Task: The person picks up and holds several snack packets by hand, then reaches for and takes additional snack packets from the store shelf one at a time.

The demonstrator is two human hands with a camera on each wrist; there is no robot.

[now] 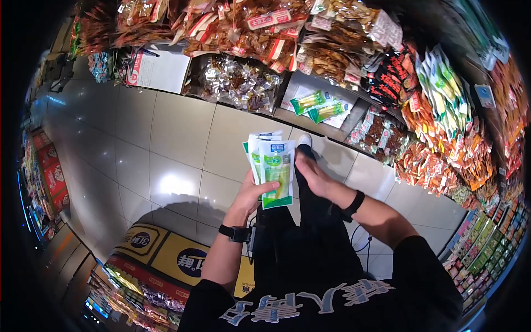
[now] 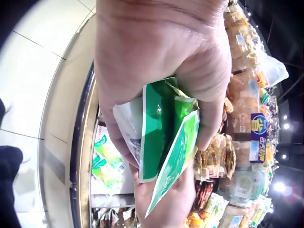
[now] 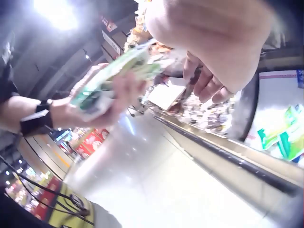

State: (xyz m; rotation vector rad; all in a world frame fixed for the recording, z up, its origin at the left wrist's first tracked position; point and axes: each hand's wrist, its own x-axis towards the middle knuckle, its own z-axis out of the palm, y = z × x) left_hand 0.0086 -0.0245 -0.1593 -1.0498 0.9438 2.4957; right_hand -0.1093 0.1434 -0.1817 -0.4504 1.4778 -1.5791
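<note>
My left hand (image 1: 250, 195) grips a small stack of flat green-and-white snack packets (image 1: 278, 157), with the thumb across the front one. The front packet has a clear window showing pale yellow-green pieces. In the left wrist view, the packets' green ends (image 2: 159, 128) fan apart between thumb and fingers. Just right of the stack is my right hand (image 1: 314, 176), its fingers extended, holding nothing. The right wrist view shows this hand (image 3: 216, 47) with loosely bent fingers, beside the blurred packets. Two similar packets (image 1: 326, 107) lie in a display compartment ahead.
Heaps of bagged snacks (image 1: 243, 27) fill the display ahead and curve round to the right. A compartment of silvery wrapped snacks (image 1: 238, 80) adjoins the one with two packets. Tiled floor (image 1: 177, 133) lies between. Behind on the left stands a yellow-sided display (image 1: 171, 254).
</note>
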